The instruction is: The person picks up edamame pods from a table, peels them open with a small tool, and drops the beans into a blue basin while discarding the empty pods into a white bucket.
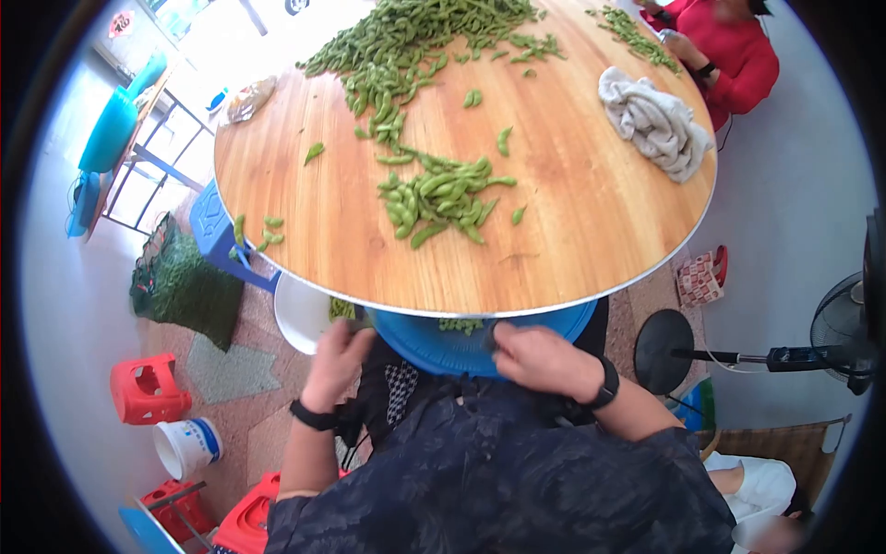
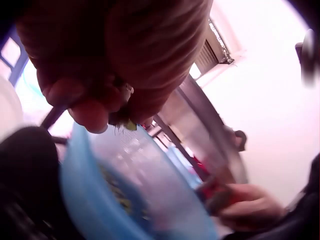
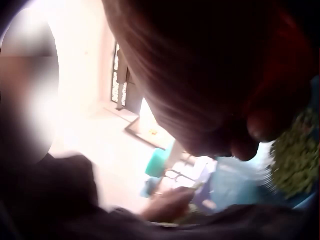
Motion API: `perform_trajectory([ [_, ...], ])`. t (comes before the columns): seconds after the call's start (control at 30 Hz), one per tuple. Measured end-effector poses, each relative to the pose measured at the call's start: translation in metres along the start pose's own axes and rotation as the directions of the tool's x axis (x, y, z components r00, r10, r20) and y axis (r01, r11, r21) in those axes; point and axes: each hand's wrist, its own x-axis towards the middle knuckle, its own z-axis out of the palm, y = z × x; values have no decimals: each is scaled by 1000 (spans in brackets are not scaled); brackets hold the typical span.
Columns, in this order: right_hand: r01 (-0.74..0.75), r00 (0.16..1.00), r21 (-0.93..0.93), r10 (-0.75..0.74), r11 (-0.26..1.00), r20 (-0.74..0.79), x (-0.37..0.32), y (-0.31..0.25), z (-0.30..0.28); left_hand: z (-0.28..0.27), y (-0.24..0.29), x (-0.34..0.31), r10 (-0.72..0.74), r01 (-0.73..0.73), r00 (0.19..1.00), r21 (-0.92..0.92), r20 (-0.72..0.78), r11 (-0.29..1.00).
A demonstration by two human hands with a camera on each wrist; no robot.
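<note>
Both hands low, at the near edge of the bench [image 1: 563, 231], by the blue basin [image 1: 429, 353]. Left hand [image 1: 339, 355] clamped on a green pod [image 2: 131, 125], or a piece of one; only a green tip shows at its fingertips. Right hand [image 1: 544, 355] apart from it, at the basin's other side, fingers bent in; cannot tell whether anything is pinched there.

Step, as I judge it: shelling. Done well, grip near one end, lightly; split along the seam and push the beans out with the thumb, working from one end to the other. Too hard a squeeze may bruise them or shoot them over the rim. Best opened low and inside the basin's edge, above the green beans [image 1: 460, 325], husk kept out of them. Fingers hide the seam; worth turning it up by feel first.

Direction: the tip juts just past the left fingertips, toward the basin in the left wrist view. Most of the length is covered and blurred; the full long axis cannot be read. On the bench, the near pile of pods [image 1: 438, 198] lies every which way. One lone pod [image 1: 504, 140] to its far right runs roughly near-to-far, long axis pointing away from the person.
</note>
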Motion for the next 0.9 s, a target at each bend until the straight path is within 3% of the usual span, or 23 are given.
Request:
perform_trajectory([
  [0.03,17,998,68,-21,998,58,-7,-16,-16,-17,-12,3,83,-60,988,175,-128,983],
  [0.07,18,999,57,-20,998,50,-10,-21,-30,-33,-40,7,63,-31,979,165,-193,986],
  [0.13,188,945,-14,-185,982,-269,-6,-20,-61,-50,-45,3,101,-40,949,206,-298,978],
  [0.2,82,853,-145,-144,986,-502,15,-16,-95,-52,-44,1,128,-79,929,150,-348,985],
  [0.23,31,835,-167,-117,986,-538,30,-11,-109,-50,-39,1,134,-88,925,143,-356,986],
  [0.3,-13,811,-194,-103,981,-576,59,2,-122,-40,-21,-2,107,-117,975,-41,-197,992],
  [0.33,-12,805,-265,-148,964,-575,73,6,-125,-34,-8,-7,36,-43,991,-52,-132,998],
  [0.4,-8,794,-340,-200,940,-574,89,5,-122,-17,14,-11,113,-122,992,-180,-56,976],
  [0.47,-48,845,-461,-210,886,-491,97,2,-118,-8,33,-16,169,-175,984,-167,-48,970],
  [0.53,-41,833,-455,-220,890,-507,98,7,-122,-4,44,-19,218,-210,969,-80,119,975],
  [0.6,-169,753,-312,-82,935,-652,89,11,-125,1,57,-23,233,-223,960,-80,154,971],
  [0.67,-93,731,-289,-132,953,-670,77,14,-125,8,65,-23,263,-213,935,-215,239,953],
  [0.7,-17,700,-263,-176,965,-692,69,15,-122,12,75,-24,226,-125,930,-327,291,937],
  [0.73,62,666,-238,-217,969,-714,60,10,-119,13,84,-23,220,-119,930,-327,294,938],
  [0.8,93,708,-204,-209,975,-675,35,-17,-106,16,98,-17,163,50,878,-426,449,903],
  [0.83,134,791,-187,-219,973,-571,22,-33,-98,19,99,-11,201,42,854,-448,481,893],
  [0.87,176,861,-160,-231,971,-454,15,-42,-87,24,106,-9,155,154,846,-514,509,844],
  [0.9,180,869,-146,-227,973,-439,13,-45,-75,26,117,-7,105,315,794,-553,599,771],
])
